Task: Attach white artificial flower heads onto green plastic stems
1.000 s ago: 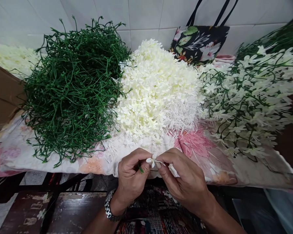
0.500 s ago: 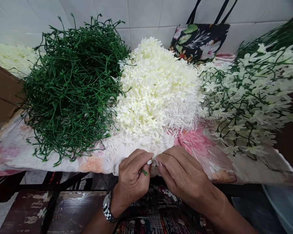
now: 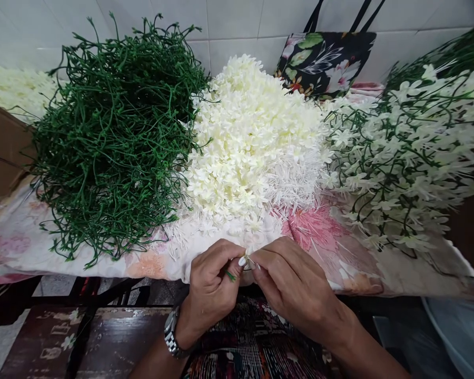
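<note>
Close together at the table's front edge, my two hands meet fingertip to fingertip. My left hand (image 3: 215, 279) is closed on a green plastic stem (image 3: 230, 276), whose end pokes out between thumb and fingers. A small white artificial flower (image 3: 244, 260) shows at the fingertips; my right hand (image 3: 296, 276) pinches it from the other side. Fingers hide most of the flower. Beyond the hands lie a heap of cream flower heads (image 3: 237, 142) and a patch of thin white stamens (image 3: 294, 181). A tall pile of green stems (image 3: 114, 142) stands to the left.
Flowers on green stems (image 3: 403, 173) are heaped at the right. A floral cloth (image 3: 327, 237) covers the table. Against the tiled wall rests a black floral bag (image 3: 326, 63). A cardboard box (image 3: 3, 142) stands at far left, and a wooden stool (image 3: 118, 337) is below.
Both hands have stayed together, shifting very slightly left. A little more of the white flower shows at the fingertips. The camera view has moved slightly.
</note>
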{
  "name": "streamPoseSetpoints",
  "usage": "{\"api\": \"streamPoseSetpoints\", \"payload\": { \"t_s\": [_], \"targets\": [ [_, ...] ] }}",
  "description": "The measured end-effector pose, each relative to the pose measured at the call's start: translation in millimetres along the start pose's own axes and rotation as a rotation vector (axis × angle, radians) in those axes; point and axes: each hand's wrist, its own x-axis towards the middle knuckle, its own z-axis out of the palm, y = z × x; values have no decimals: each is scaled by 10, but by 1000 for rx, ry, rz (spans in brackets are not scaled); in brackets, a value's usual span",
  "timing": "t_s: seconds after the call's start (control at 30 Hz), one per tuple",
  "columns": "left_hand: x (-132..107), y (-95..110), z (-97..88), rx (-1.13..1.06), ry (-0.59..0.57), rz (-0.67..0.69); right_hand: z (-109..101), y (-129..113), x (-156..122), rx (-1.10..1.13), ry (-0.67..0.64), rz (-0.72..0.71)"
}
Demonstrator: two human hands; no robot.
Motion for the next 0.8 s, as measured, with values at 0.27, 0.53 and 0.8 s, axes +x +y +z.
{"api": "streamPoseSetpoints", "payload": {
  "t_s": [0.27, 0.53, 0.8],
  "targets": [
    [18, 26, 14, 112, -85, 79, -31, 76, 10, 107, -86, 64],
    [28, 30, 19, -80, -62, -135, -98, 132, 8, 352, -91, 155],
    [24, 87, -4, -185, -110, -345, -86, 98, -5, 319, -75, 162]
  ]
}}
